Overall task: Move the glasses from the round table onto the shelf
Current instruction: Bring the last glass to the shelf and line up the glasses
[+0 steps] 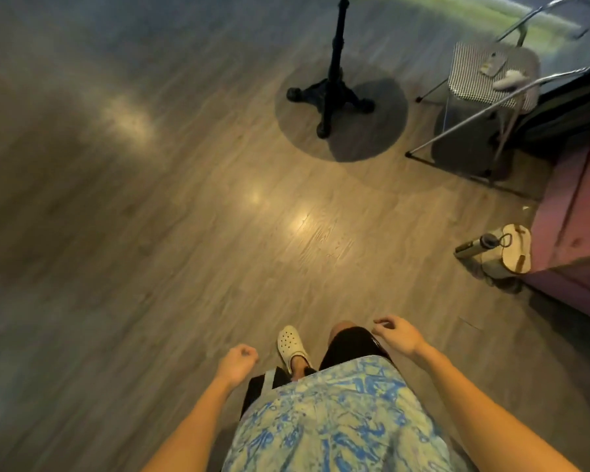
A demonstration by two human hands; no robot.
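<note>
No glasses and no shelf show in the head view. A black pedestal table leg (332, 80) with a footed base stands ahead on the wooden floor; its top is out of frame. My left hand (237, 361) hangs low at my side with its fingers curled in and nothing in it. My right hand (401, 335) is held out over my thigh, fingers loosely apart and empty. Below them I see my patterned shirt, dark shorts and one white clog (292, 345).
A folding chair (491, 69) with a checked seat holding small items stands at the right rear. A purple bench or cabinet (573, 226) runs along the right edge. A bottle (474, 247) and a pale bag (511, 253) lie on the floor beside it.
</note>
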